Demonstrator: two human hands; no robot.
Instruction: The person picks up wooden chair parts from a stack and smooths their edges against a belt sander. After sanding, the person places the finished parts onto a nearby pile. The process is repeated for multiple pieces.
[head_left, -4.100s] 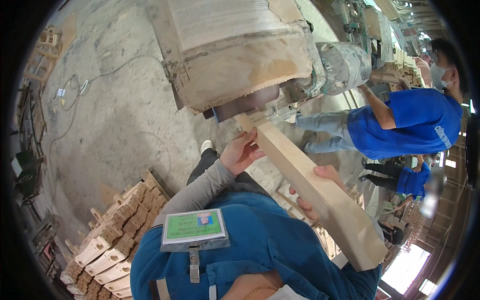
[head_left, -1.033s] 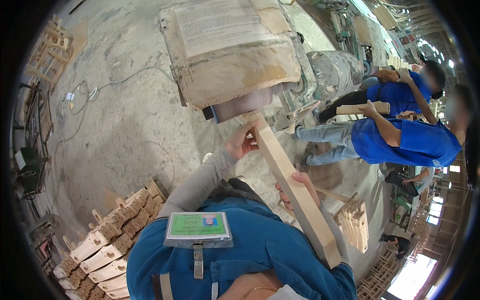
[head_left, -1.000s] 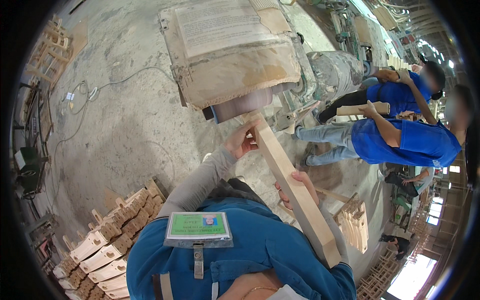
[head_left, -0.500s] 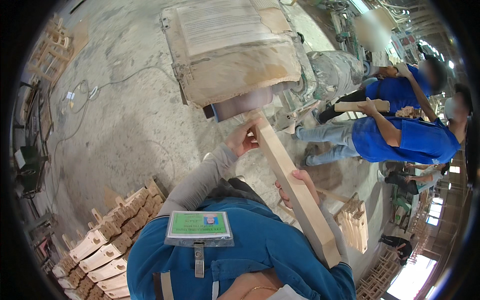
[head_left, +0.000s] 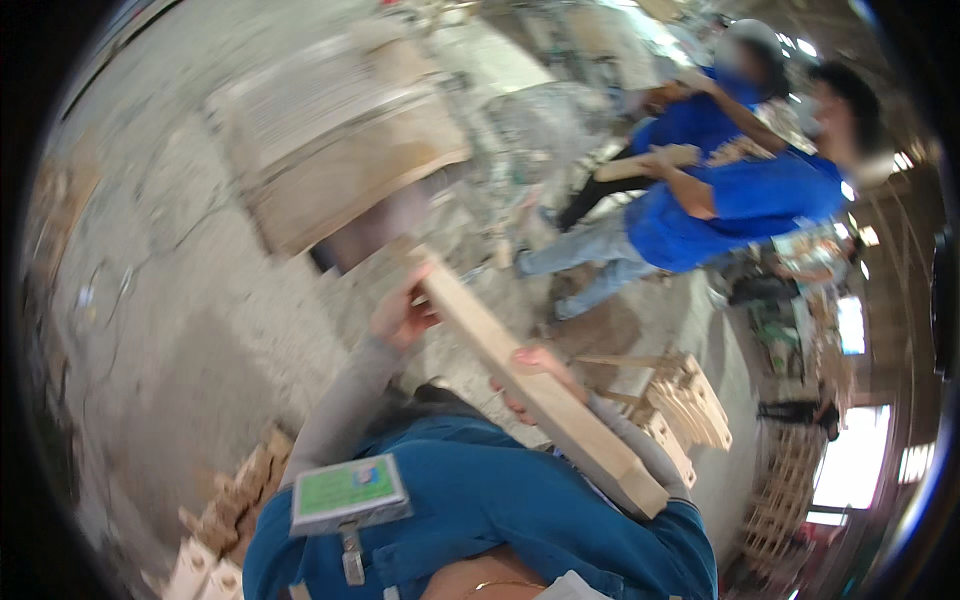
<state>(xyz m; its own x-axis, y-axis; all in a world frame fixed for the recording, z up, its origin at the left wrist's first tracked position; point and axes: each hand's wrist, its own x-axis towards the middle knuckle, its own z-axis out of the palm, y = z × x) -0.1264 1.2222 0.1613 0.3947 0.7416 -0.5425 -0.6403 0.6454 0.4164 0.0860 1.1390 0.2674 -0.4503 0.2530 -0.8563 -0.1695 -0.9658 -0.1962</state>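
A long, square-edged pale wooden bar (head_left: 545, 400) slants from the machine down to my right side. Near its far end my left hand (head_left: 405, 312) grips it, fingers closed on its side. My right hand (head_left: 540, 372) wraps around its middle from beneath, thumb over the edge. Just beyond the bar's far end is the blurred roller or belt (head_left: 375, 230) of a sanding machine, under a worn tan cover (head_left: 350, 175). Blur hides whether the wood touches it.
Two people in blue shirts (head_left: 735, 205) stand to the right, one holding a wooden piece (head_left: 640, 165). Shaped wooden parts (head_left: 690, 405) are stacked at my right, and more wooden parts (head_left: 235, 510) lie at my lower left. A cable (head_left: 190, 235) runs across the concrete floor (head_left: 200, 330).
The view has swung, so the machine and the co-workers now appear farther left and the picture is blurred. Both my hands keep their hold on the wooden bar.
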